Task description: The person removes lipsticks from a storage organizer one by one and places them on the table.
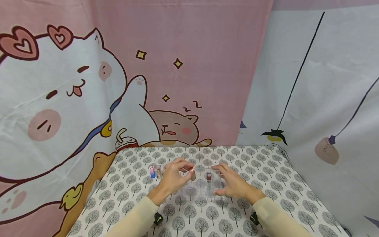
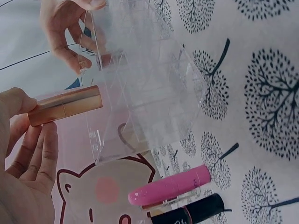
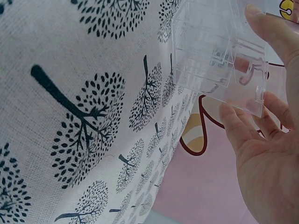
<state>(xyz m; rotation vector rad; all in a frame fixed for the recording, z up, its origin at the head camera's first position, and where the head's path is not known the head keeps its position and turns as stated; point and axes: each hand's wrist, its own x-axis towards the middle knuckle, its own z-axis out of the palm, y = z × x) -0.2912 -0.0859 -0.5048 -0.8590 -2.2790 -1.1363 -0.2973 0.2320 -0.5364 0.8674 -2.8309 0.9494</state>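
Note:
In the head view my left hand (image 1: pixel 173 177) pinches a copper-gold lipstick tube (image 2: pixel 65 105) between thumb and fingers. The tube is capped and held above the left side of a clear plastic lipstick organizer (image 2: pixel 159 93), apart from the table. My right hand (image 1: pixel 235 185) spans the organizer's right side, with the thumb on the near edge and the fingertips on the far edge. Inside the organizer's right part stands a tube with a dark red top (image 1: pixel 208 177). Other slots are hard to make out through the clear plastic.
Left of the organizer, a pink-and-blue lipstick (image 1: pixel 152 171) and a gold-toned tube (image 1: pixel 159 173) stand on the tree-print tablecloth (image 1: pixel 201 215). A bright pink tube (image 2: pixel 170 185) and a black tube (image 2: pixel 194 212) are beside the organizer. A cartoon curtain (image 1: pixel 207 65) hangs behind the table.

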